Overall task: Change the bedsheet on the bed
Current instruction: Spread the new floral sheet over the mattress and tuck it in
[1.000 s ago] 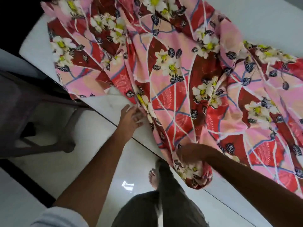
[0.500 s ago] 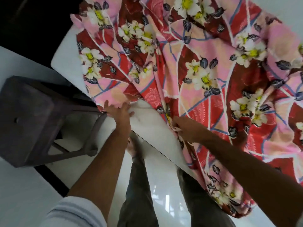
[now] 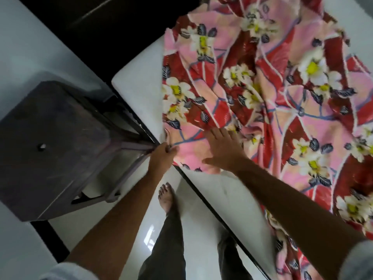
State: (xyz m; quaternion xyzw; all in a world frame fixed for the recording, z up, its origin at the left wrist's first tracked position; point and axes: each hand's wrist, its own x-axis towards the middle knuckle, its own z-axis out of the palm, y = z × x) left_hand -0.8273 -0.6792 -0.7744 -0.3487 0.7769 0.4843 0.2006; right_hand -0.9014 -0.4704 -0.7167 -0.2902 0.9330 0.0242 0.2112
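Observation:
A pink and red bedsheet [image 3: 272, 93] printed with white flowers lies rumpled over the white mattress [image 3: 139, 85]. My left hand [image 3: 162, 156] grips the sheet's edge at the mattress side, fingers curled round the cloth. My right hand [image 3: 223, 150] lies flat on the sheet just to the right, fingers spread and pressing the fabric down. The mattress corner at the upper left is bare. A bare strip of mattress [image 3: 228, 195] also shows under my right forearm.
A dark plastic stool [image 3: 54, 142] stands right beside the bed, to the left of my left hand. The glossy white floor [image 3: 149, 235] runs along the bed's dark edge, with my bare foot [image 3: 166, 199] on it. A dark area lies past the bed's corner.
The sheet has been pulled toward the bed's near edge. My left hand now grips its edge, and my right hand has opened flat on the cloth. The view has shifted left toward the stool.

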